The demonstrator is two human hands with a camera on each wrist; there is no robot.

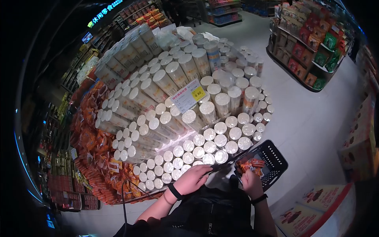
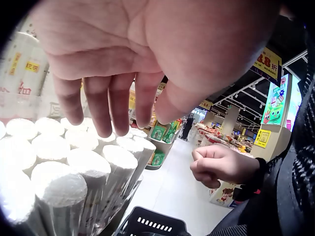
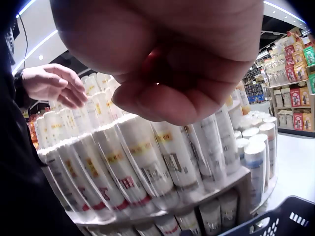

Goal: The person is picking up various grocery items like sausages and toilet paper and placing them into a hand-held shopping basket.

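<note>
White-topped cylindrical packs (image 1: 198, 139) stand in dense rows on a tiered display. My left hand (image 1: 193, 179) is held over the front rows, its fingers loosely extended; nothing shows in its grasp in the left wrist view, where the palm (image 2: 142, 54) hangs above the white tops (image 2: 59, 184). The fingers of my right hand (image 1: 251, 184) are curled into a fist, with no held item visible; in the right wrist view this hand (image 3: 167, 64) is before upright packs (image 3: 142, 152). Beside it in the head view, a black basket (image 1: 276, 158) contains orange-red packets (image 1: 252, 166).
Orange-red packets (image 1: 90, 138) are heaped on the display's left side. A price sign (image 1: 187, 96) stands among the packs. Another shelf unit (image 1: 308, 49) is at the upper right, across the pale floor (image 1: 292, 114). Printed boxes (image 1: 312, 209) are at the lower right.
</note>
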